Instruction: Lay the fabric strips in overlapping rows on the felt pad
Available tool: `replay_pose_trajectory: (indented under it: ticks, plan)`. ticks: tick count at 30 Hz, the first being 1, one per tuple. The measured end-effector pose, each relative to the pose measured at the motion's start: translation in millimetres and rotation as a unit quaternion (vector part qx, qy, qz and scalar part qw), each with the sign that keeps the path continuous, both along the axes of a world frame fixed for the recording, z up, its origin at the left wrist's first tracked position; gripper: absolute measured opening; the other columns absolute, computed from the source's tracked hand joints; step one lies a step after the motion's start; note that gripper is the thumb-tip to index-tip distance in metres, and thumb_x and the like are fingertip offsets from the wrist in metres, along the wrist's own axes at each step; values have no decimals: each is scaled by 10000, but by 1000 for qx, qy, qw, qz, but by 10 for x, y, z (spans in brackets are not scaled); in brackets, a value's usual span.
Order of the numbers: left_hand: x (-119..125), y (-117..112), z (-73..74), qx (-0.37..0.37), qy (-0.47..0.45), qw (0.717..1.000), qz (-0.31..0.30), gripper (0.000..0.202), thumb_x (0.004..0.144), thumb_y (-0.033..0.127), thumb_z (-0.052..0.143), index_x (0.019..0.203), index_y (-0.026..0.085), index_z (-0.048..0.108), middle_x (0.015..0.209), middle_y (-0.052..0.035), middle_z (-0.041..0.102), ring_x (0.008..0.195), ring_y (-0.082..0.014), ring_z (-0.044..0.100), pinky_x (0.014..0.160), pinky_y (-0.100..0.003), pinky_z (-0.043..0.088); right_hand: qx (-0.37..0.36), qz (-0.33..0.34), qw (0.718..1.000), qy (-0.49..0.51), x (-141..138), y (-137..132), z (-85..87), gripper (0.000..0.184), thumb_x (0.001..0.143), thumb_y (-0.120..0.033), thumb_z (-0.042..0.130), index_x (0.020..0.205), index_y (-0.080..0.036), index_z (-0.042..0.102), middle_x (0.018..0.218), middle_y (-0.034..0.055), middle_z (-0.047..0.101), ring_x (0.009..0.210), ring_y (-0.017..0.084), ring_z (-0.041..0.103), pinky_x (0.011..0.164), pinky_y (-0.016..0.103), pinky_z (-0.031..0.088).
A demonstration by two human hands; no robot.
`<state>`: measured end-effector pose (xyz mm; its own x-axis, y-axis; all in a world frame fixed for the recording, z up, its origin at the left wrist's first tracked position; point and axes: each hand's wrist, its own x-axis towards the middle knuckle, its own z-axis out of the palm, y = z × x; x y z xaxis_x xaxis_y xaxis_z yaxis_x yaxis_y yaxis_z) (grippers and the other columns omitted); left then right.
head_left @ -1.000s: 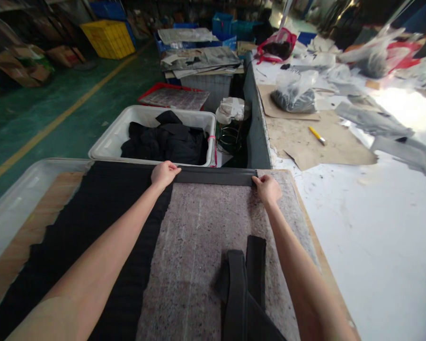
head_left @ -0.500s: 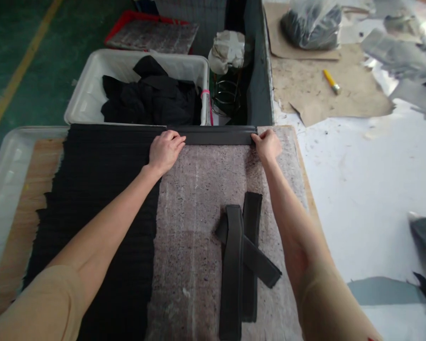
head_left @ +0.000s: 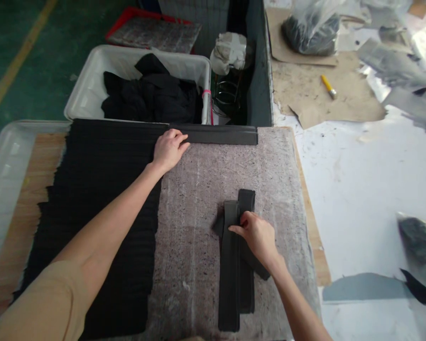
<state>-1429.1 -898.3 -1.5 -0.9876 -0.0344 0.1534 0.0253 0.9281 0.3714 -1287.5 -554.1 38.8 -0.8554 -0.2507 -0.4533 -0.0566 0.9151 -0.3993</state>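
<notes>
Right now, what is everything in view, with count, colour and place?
felt pad: one, speckled grey, on the wooden board.
laid strip: one, dark grey, along the pad's far edge.
loose strips: several, dark grey, crossed mid-pad.
fabric stack: one, black, left of the pad.
tub: one, white, beyond the board, holding black cloth.
tool: one, yellow, on brown paper, far right.
bag: one, clear, dark contents, far right.
left hand: one, flat on the laid strip's left end.
right hand: one, touching the loose strips.

Single head-worn view, steeply downward, close over the felt mat [head_left: 206,189]
</notes>
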Motion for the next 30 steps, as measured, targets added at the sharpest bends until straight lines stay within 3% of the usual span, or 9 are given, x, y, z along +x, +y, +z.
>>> replay_pose_trajectory:
  ticks: [3,6,7,10,12,15,21,26,30]
  plan:
    - [47,51,134,65,8,998,24,360,904,384,534,1152,150,651,1179,-109,588,1123,-257,528,988,-399,400,-151,-70,986,1,84,-67,-19,285,806,-427,671,711,-216,505,721,-16,553,639,135,513,581,246,339]
    - [228,262,394,204,-50,978,-21,398,858,438,596,1149,172,649,1193,-100,603,1135,-257,540,978,-398,419,-318,-116,937,-81,33,-132,108,275,845,-415,606,738,-222,443,684,-38,482,620,120,464,575,233,359]
    - [317,363,491,281,-110,951,-66,426,838,460,618,1159,182,644,1151,-96,630,1073,-242,580,929,-375,453,-356,-119,921,-105,-8,-156,163,267,857,-413,588,760,-225,427,685,-43,469,624,118,456,571,229,360]
    - [594,670,725,455,-310,802,-231,571,756,477,709,1251,217,593,1105,-97,670,957,-222,642,784,-312,503,-394,-72,906,-134,-179,-248,292,239,866,-397,584,808,-223,431,728,-37,472,663,118,460,592,228,364]
    - [723,804,797,465,-345,774,-258,454,712,423,764,1103,215,663,977,-60,695,853,-191,652,694,-263,492,-397,-38,905,-151,-297,-317,327,236,863,-403,594,814,-215,459,735,-32,473,669,119,455,597,232,362]
    - [771,811,791,450,-345,792,-224,224,758,387,724,820,178,671,720,-8,656,634,-131,613,565,-223,456,-428,-46,881,-196,-400,-393,307,286,847,-448,617,789,-206,475,701,-40,455,640,109,431,574,227,345]
    - [606,356,667,474,-232,849,-38,258,761,409,706,802,167,628,692,-1,648,500,-103,587,437,-198,400,-393,-2,825,-407,-510,-268,196,361,721,-482,728,842,-185,561,723,-33,562,598,104,481,552,225,370]
    - [479,-3,572,473,-133,868,71,307,763,450,684,800,153,614,607,-1,614,457,-94,530,422,-204,360,-305,14,916,-260,-1080,34,176,309,745,-469,681,749,-172,598,620,-44,544,533,90,450,490,211,329]
    - [347,-149,421,445,-65,880,151,337,718,465,706,679,171,547,499,37,519,411,-76,434,417,-207,296,-277,-94,949,-118,-1641,115,124,355,650,-509,711,687,-168,622,570,-28,569,512,108,487,460,218,339]
